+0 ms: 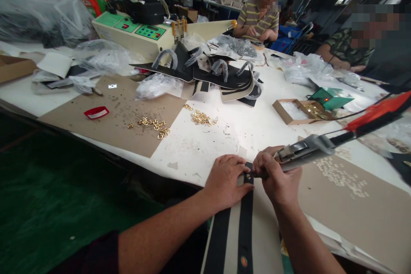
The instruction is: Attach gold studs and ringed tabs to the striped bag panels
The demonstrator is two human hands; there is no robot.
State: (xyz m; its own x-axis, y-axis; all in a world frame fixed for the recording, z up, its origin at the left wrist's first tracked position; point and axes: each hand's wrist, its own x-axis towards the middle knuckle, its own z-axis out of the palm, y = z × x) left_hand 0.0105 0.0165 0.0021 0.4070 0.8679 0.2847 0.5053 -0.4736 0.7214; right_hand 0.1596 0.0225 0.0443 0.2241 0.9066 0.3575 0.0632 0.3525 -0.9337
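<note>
A beige panel (265, 227) with black stripes lies at the table's front edge and reaches down toward me. A black strap (245, 222) runs along it, with a small round metal fitting (248, 176) near its far end. My left hand (224, 180) grips the panel's far end, thumb and fingers on either side of that fitting. My right hand (281, 177) is closed around a grey power screwdriver (306, 150), held tilted with its tip at the fitting. The fingers hide the exact contact. Another round fitting (244, 261) sits low on the strap.
Gold metal buckles (202, 118) lie in piles mid-table, beside a red tray (96, 112). A carton (290, 111) of hardware and small pale pieces (343, 175) are at right. Bag parts (221, 72) and a machine (135, 30) stand behind. Two people (258, 17) sit across.
</note>
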